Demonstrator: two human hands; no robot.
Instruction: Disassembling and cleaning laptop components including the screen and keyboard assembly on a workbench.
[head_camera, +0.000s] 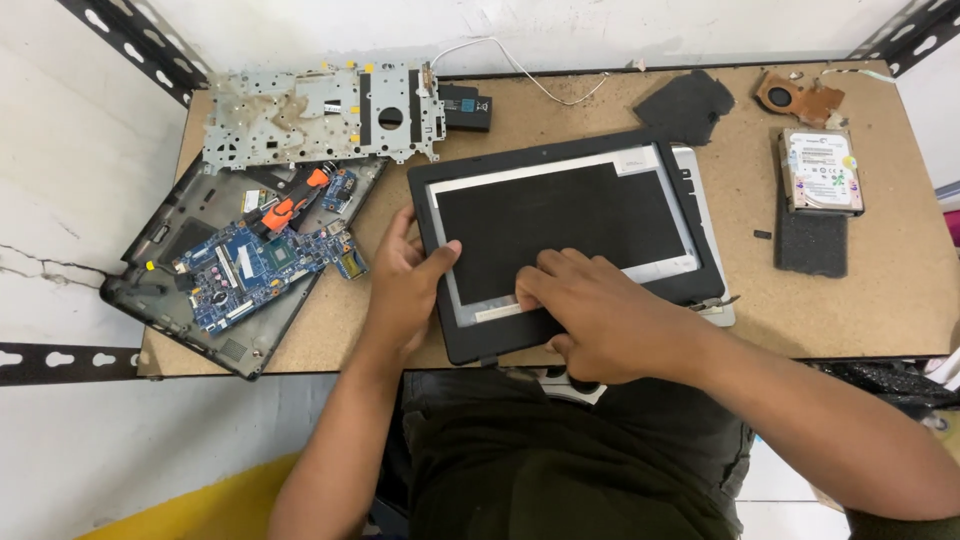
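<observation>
A brown chipboard bench (480, 345) with a rough, speckled top stands against a white wall, framed by black perforated steel struts at the corners.

One laptop screen assembly (570, 235) lies near the middle of the bench, tilted slightly: a matte black panel inside a black plastic bezel, with a silver lid edge showing at its right side. The left hand (405, 285) grips its left edge, thumb over the bezel and fingers curled behind. The right hand (590, 310) rests on the lower part of the panel, fingers bent and pressing at the bottom bezel; they hold nothing loose.

On the left lie one dark plastic base shell (165, 300), one blue circuit board (260, 270) on it, and one orange-handled tool (290, 208). Above them sits one pale stamped metal frame (300, 115), full of holes. Along the back lie a small black block (467, 107) and a white cable (520, 70). To the right lie one flat black foam piece (688, 105), one copper-coloured cooling fan (795, 97), one silver hard drive (822, 170) and one rectangular black foam pad (810, 243).
</observation>
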